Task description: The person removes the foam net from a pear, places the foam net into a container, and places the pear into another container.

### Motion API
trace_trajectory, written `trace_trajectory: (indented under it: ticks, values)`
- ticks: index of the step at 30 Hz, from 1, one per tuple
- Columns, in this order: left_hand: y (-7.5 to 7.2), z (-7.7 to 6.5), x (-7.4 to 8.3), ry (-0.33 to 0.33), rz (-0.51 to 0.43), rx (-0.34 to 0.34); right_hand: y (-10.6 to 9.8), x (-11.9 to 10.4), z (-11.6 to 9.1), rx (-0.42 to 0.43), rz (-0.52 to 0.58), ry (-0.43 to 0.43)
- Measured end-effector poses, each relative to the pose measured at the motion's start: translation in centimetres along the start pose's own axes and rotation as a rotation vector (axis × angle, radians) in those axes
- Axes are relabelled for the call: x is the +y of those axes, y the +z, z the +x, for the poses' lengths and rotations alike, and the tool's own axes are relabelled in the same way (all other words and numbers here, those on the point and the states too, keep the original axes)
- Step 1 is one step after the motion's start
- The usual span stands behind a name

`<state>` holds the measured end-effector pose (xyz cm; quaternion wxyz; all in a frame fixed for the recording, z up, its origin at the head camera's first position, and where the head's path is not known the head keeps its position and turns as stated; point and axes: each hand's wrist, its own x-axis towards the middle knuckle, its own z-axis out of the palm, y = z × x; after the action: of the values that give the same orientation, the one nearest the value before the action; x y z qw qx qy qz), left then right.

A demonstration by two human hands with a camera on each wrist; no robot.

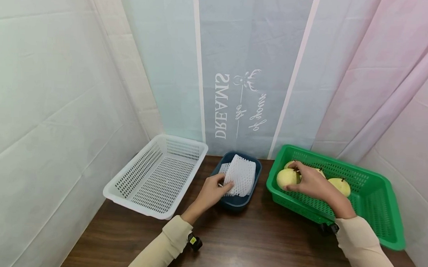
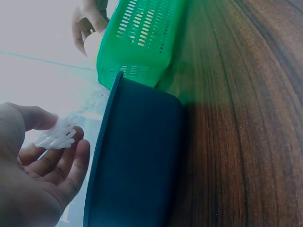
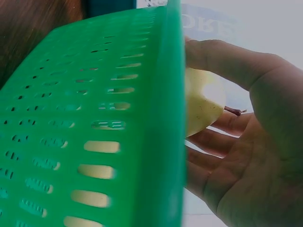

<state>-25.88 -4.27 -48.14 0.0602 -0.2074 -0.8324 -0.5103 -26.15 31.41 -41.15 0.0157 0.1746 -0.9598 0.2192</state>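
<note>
My left hand (image 1: 212,190) pinches a white foam net sleeve (image 1: 241,175) between thumb and fingers, over the small dark blue basin (image 1: 233,205). More white netting lies under it in the basin. In the left wrist view the bunched end of the foam net (image 2: 57,134) sits between the thumb and fingers, beside the basin's rim. My right hand (image 1: 313,183) curls round a yellow pear (image 1: 288,178) at the left end of the green basket (image 1: 385,202). The right wrist view shows the pear (image 3: 203,101) with its stem, partly hidden by the basket wall.
Other pears (image 1: 340,186) lie in the green basket, by the right hand. A white perforated basket (image 1: 154,212) stands at the left on the brown wooden table (image 1: 252,241). A printed curtain (image 1: 235,40) hangs behind, with pale cloth walls on both sides.
</note>
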Motion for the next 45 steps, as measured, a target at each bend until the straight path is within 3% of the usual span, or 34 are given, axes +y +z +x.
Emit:
trace_trajectory:
  ticks: [27, 45]
  values:
    - [0.9, 2.2, -0.7, -0.137, 0.019, -0.062, 1.1, 2.2, 1.5, -0.114, 0.027, 0.044]
    - [1.5, 2.8, -0.8, -0.187, 0.118, -0.123, 1.7, 3.0, 1.5, -0.192, 0.009, 0.001]
